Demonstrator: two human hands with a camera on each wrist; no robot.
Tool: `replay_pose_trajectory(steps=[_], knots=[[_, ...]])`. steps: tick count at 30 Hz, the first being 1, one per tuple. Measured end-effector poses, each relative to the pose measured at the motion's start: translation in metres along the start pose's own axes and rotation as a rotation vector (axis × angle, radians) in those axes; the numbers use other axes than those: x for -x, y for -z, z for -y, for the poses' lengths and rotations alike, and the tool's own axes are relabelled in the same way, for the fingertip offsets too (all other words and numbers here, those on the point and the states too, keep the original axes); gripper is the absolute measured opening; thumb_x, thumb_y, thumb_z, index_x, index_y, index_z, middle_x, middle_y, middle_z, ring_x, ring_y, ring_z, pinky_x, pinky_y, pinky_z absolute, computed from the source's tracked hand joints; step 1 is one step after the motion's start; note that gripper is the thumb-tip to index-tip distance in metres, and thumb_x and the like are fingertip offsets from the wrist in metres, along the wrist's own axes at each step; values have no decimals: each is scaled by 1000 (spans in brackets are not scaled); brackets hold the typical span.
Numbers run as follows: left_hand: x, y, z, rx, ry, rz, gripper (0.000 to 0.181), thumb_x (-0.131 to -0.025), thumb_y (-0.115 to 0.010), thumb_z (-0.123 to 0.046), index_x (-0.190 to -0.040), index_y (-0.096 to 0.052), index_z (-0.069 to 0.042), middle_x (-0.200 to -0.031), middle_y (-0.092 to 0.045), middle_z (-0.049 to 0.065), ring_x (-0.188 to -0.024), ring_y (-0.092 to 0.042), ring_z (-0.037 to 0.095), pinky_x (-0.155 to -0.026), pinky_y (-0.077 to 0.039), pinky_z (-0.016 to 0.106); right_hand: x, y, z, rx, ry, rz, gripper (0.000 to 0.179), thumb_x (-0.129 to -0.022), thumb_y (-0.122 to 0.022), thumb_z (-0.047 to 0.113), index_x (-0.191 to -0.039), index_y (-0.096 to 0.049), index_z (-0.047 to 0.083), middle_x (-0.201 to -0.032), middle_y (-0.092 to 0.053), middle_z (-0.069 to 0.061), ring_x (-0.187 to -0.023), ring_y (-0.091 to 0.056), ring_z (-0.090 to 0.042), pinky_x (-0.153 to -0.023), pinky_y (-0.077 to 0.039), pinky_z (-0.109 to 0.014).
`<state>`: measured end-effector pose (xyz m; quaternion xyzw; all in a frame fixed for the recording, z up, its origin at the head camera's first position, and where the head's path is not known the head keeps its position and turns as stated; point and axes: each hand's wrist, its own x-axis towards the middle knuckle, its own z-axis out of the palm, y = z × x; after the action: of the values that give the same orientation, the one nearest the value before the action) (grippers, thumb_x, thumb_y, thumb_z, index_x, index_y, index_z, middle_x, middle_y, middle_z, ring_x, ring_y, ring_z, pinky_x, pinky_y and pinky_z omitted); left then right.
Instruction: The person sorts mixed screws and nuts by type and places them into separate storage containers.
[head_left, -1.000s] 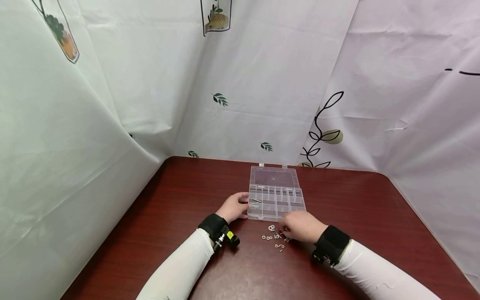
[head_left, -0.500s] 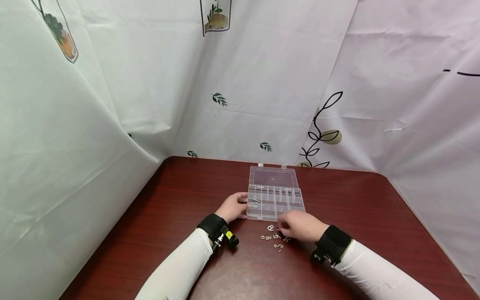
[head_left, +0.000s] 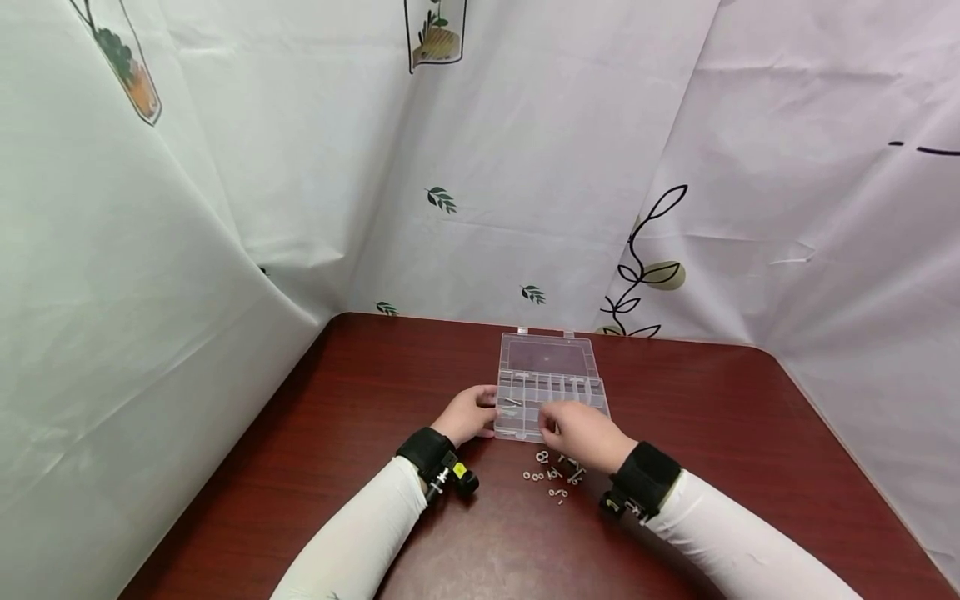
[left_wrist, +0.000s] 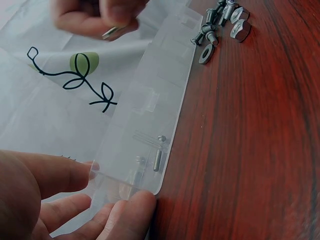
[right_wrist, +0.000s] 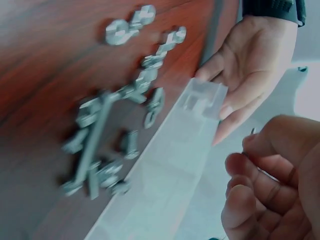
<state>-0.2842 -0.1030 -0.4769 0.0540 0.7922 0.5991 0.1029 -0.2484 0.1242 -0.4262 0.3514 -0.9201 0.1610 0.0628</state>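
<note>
A clear plastic compartment box (head_left: 520,434) lies with its lid (head_left: 551,357) folded back. My left hand (head_left: 462,417) holds the box's left end, thumb and fingers on either side of the corner in the left wrist view. Over the front compartments hovers my right hand (head_left: 585,433), pinching a thin metal screw (left_wrist: 109,32) between thumb and forefinger. Inside the leftmost section are a few screws (head_left: 512,402), one round-headed screw (left_wrist: 158,157) showing through the wall. In front of the box lies loose hardware: bolts (right_wrist: 95,140), a washer (left_wrist: 206,54) and hex nuts (left_wrist: 240,31).
The dark red wooden table (head_left: 405,358) has rounded back corners. White printed cloth (head_left: 525,167) hangs close behind it and along both sides. Wrist cameras on black bands (head_left: 647,479) sit on both forearms.
My right hand has lifted from the loose hardware and moved up and left over the box, uncovering more bolts on the table. The left hand stays at the box's end.
</note>
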Motion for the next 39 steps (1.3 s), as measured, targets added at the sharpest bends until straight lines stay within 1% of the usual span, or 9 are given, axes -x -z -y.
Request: replay_pose_trajectory(steps=[4, 11, 14, 19, 23, 27, 30, 35, 39], knots=[[1, 0, -1, -1, 0, -4, 49, -95, -63, -1, -141, -49, 1, -125, -58, 21, -95, -66, 25, -64, -61, 35, -13, -2, 7, -8, -13, -27, 24, -89, -67, 13, -73, -52, 23, -66, -48, 14, -60, -45, -4, -54, -40, -22], [0, 0, -1, -6, -2, 4, 50, -94, -62, -1, -142, -49, 1, -127, -58, 21, -95, -65, 26, -65, -61, 35, -34, -10, 13, 10, -13, -4, 21, -90, -67, 11, -75, -56, 22, -67, -49, 13, -60, -44, -5, -56, -39, -24], [0, 0, -1, -17, 1, 6, 50, -95, -62, -2, -143, -49, 0, -128, -57, 22, -96, -65, 25, -65, -61, 34, -41, -13, 15, 27, 4, -3, 18, -89, -68, 10, -76, -60, 19, -67, -51, 11, -61, -46, -7, -57, -41, -25], [0, 1, 0, -16, 6, 0, 50, -95, -62, -4, -143, -50, -2, -127, -57, 21, -94, -65, 24, -65, -61, 34, -50, -21, 15, 58, 44, 7, 12, -88, -68, 8, -79, -68, 14, -71, -61, 6, -65, -55, -10, -60, -48, -29], [0, 2, 0, -20, 12, -1, 49, -95, -63, -5, -143, -50, -2, -128, -57, 21, -93, -65, 24, -65, -61, 34, -55, -25, 15, 61, 65, 32, 13, -87, -67, 5, -78, -70, 13, -72, -64, 4, -65, -57, -11, -61, -49, -31], [1, 2, -1, -27, 15, -1, 49, -95, -62, -5, -143, -51, -3, -129, -57, 20, -95, -65, 24, -65, -61, 34, -57, -27, 16, 59, 71, 45, 17, -85, -67, 2, -73, -69, 13, -68, -61, 5, -61, -52, -11, -58, -46, -30], [1, 2, -1, -30, 17, 0, 49, -95, -62, -5, -143, -51, -3, -129, -58, 20, -96, -65, 24, -65, -61, 33, -59, -27, 17, 63, 67, 62, 21, -83, -66, 0, -68, -66, 14, -64, -55, 6, -59, -46, -11, -55, -41, -29], [1, 3, 0, -34, 3, 1, 49, -95, -62, -3, -142, -51, -1, -128, -59, 21, -95, -66, 25, -65, -61, 34, -63, -27, 17, 68, 38, 99, 29, -81, -64, -2, -60, -56, 16, -60, -45, 7, -56, -37, -11, -53, -33, -26], [-1, 3, 1, -33, -3, 5, 49, -95, -62, -3, -142, -50, -1, -128, -59, 21, -94, -66, 26, -65, -61, 34, -64, -27, 17, 73, 21, 112, 31, -80, -63, -3, -58, -53, 17, -59, -42, 6, -55, -35, -11, -53, -31, -26]])
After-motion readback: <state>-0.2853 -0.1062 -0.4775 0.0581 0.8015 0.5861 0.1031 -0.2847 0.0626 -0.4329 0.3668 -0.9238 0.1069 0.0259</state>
